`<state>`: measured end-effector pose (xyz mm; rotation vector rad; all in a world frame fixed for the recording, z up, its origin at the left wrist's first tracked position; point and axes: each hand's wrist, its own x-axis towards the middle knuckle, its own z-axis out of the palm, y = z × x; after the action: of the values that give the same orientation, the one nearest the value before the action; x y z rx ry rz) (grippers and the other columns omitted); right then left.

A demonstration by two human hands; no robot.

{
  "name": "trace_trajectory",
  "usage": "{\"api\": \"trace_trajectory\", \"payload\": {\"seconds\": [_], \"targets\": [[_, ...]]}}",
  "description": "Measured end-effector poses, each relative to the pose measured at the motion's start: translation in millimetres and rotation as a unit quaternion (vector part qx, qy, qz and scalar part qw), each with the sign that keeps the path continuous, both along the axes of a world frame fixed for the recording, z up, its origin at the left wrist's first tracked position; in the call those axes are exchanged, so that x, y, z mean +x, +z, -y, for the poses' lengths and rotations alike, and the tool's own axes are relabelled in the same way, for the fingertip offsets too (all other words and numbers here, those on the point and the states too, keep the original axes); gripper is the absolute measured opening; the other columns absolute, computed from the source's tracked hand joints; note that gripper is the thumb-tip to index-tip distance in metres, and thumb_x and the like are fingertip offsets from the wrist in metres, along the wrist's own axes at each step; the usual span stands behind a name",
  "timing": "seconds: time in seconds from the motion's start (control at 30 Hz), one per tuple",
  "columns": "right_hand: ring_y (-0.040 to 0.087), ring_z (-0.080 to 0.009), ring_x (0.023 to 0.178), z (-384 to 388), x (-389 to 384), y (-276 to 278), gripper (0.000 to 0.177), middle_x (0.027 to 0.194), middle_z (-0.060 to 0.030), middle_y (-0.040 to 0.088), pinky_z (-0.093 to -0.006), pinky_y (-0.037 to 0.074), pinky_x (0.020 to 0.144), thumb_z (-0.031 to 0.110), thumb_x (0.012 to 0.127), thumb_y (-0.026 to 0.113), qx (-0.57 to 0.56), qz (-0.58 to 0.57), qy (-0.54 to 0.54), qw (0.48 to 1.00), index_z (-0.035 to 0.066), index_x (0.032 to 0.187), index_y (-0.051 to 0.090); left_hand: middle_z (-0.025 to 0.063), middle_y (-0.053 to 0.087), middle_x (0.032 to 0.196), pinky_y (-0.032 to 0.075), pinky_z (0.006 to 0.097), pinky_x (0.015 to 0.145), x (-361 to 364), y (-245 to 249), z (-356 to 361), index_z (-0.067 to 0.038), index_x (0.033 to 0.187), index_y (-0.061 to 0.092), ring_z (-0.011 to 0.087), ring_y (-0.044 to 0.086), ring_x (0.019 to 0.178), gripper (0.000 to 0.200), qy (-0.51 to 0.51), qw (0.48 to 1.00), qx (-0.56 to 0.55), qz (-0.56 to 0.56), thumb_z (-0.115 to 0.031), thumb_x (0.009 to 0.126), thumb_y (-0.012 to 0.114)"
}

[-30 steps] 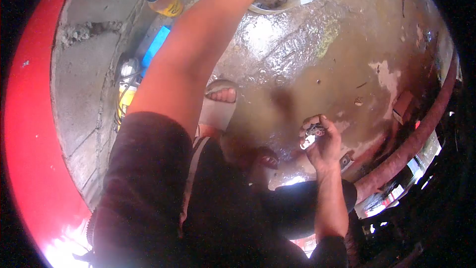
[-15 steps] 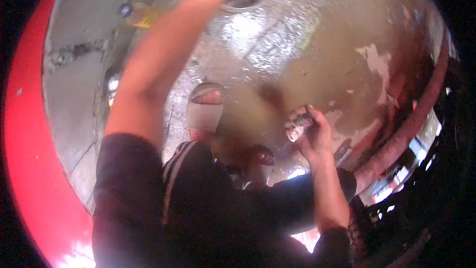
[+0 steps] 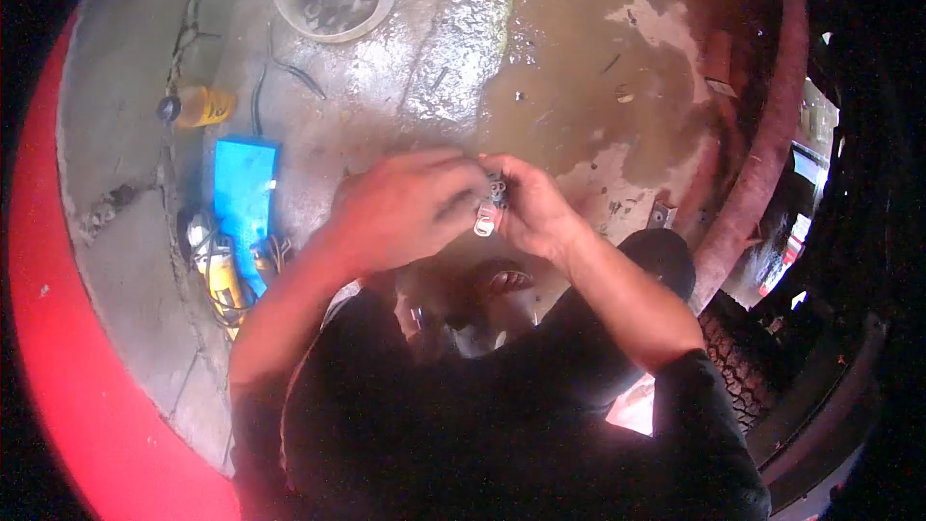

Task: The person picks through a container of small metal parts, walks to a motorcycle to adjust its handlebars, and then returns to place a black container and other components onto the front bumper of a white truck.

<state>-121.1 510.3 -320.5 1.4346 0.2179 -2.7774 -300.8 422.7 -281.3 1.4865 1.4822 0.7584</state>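
My right hand (image 3: 532, 207) is closed around several small metal pieces (image 3: 490, 209), some dark grey and one pale and shiny with a hole in it. Right beside it, my left hand (image 3: 410, 205) has its fingers curled toward those pieces. Motion blur smears the left fingers, so I cannot tell what they hold. Farther ahead on the wet floor stands a cut white plastic bucket (image 3: 357, 34), with a heap of dark small pieces (image 3: 338, 5) inside.
To the left lie a bottle of yellow liquid (image 3: 203, 107), a blue flat piece (image 3: 244, 183) and a yellow power tool (image 3: 224, 285). Muddy water (image 3: 579, 87) covers the floor ahead. A reddish-brown pipe (image 3: 767, 169) curves along the right, with a tire (image 3: 730, 371) below it.
My left hand has come back from the bucket to my right hand. My right hand has moved left and up, still holding metal pieces. The view has shifted, showing more of the left side.
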Motion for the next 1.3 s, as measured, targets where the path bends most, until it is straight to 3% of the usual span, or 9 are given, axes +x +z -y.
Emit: {"api": "trace_trajectory", "payload": {"seconds": [0.33, 0.4, 0.67, 0.73, 0.87, 0.9, 1.0, 1.1, 1.3], "targets": [[0.066, -0.0261, 0.08, -4, -8, 11, 0.032, 0.092, -0.0136, 0.066, -0.0404, 0.057, 0.074, 0.025, 0.094, 0.039, -0.012, -0.046, -0.021, 0.999, 0.002, 0.1, 0.059, 0.0074, 0.061, 0.086, 0.05, 0.0364, 0.069, -7, -3, 6, -0.011, 0.094, 0.065, 0.0252, 0.062, 0.077, 0.018, 0.056, 0.998, 0.006, -0.003, -0.02, 0.078, 0.068], [0.065, -0.0261, 0.08, -7, -7, 5, 0.032, 0.092, -0.0137, 0.066, -0.0395, 0.056, 0.074, 0.025, 0.094, 0.039, -0.032, -0.052, -0.057, 0.996, 0.001, 0.099, 0.06, 0.003, 0.06, 0.09, 0.05, 0.0334, 0.071, -5, -5, 10, -0.014, 0.094, 0.066, 0.0206, 0.061, 0.085, 0.02, -0.047, 0.982, 0.146, -0.114, -0.023, 0.075, 0.07], [0.062, -0.0226, 0.08, -11, -4, 8, 0.032, 0.088, -0.0101, 0.065, -0.0366, 0.051, 0.075, 0.027, 0.092, 0.043, -0.006, 0.015, -0.064, 0.998, 0.003, 0.096, 0.063, 0.0019, 0.056, 0.092, 0.048, 0.0341, 0.072, 24, -18, 12, -0.011, 0.097, 0.064, 0.0203, 0.056, 0.091, 0.025, -0.125, 0.926, 0.236, -0.267, -0.021, 0.076, 0.057], [0.062, -0.0216, 0.08, -11, -3, -1, 0.029, 0.089, -0.0097, 0.065, -0.0372, 0.051, 0.075, 0.028, 0.091, 0.046, -0.009, -0.002, -0.012, 1.0, 0.004, 0.094, 0.063, 0.001, 0.052, 0.084, 0.047, 0.0336, 0.069, 22, -19, 16, -0.011, 0.081, 0.061, 0.0179, 0.056, 0.088, 0.012, -0.023, 0.941, 0.306, -0.143, -0.019, 0.072, 0.062], [0.063, -0.0209, 0.076, -6, -15, 13, 0.027, 0.085, -0.0075, 0.064, -0.0356, 0.052, 0.067, 0.029, 0.091, 0.047, -0.022, 0.027, 0.0, 0.999, 0.006, 0.094, 0.06, 0.0023, 0.056, 0.087, 0.048, 0.0333, 0.072, 17, -12, 13, -0.009, 0.085, 0.064, 0.0222, 0.058, 0.088, 0.011, 0.057, 0.961, 0.27, 0.027, -0.013, 0.075, 0.066], [0.063, -0.021, 0.074, -4, -16, 15, 0.026, 0.083, -0.0065, 0.064, -0.035, 0.053, 0.064, 0.029, 0.091, 0.047, -0.008, 0.048, 0.012, 0.999, 0.006, 0.094, 0.059, 0.0036, 0.058, 0.089, 0.048, 0.0328, 0.074, 12, -7, 16, -0.008, 0.086, 0.064, 0.022, 0.06, 0.088, 0.01, 0.064, 0.972, 0.157, 0.162, -0.011, 0.077, 0.066], [0.064, -0.0216, 0.072, 2, -22, 17, 0.023, 0.082, -0.006, 0.063, -0.0332, 0.052, 0.058, 0.028, 0.091, 0.048, 0.027, 0.107, -0.003, 0.994, 0.006, 0.093, 0.057, 0.0067, 0.063, 0.093, 0.049, 0.0307, 0.076, -10, -4, 20, -0.004, 0.093, 0.063, 0.0183, 0.063, 0.085, 0.009, 0.08, 0.941, 0.066, 0.323, -0.006, 0.084, 0.062], [0.063, -0.0229, 0.061, 10, -16, 18, 0.026, 0.072, -0.0083, 0.061, -0.0324, 0.048, 0.051, 0.031, 0.091, 0.052, 0.034, 0.1, 0.057, 0.993, 0.006, 0.088, 0.057, 0.0061, 0.063, 0.09, 0.048, 0.031, 0.081, -38, -16, 34, -0.001, 0.102, 0.061, 0.0153, 0.061, 0.09, 0.018, 0.168, 0.835, -0.08, 0.518, -0.013, 0.088, 0.062], [0.056, -0.0204, 0.048, 34, -23, 40, 0.039, 0.062, -0.0078, 0.057, -0.0333, 0.045, 0.048, 0.041, 0.089, 0.06, 0.044, 0.197, 0.208, 0.957, 0.008, 0.069, 0.056, -0.0027, 0.059, 0.084, 0.039, 0.0234, 0.061, -83, -63, 72, -0.007, 0.099, 0.063, 0.0081, 0.05, 0.071, 0.022, 0.451, 0.828, -0.139, 0.303, -0.025, 0.087, 0.064]]}}
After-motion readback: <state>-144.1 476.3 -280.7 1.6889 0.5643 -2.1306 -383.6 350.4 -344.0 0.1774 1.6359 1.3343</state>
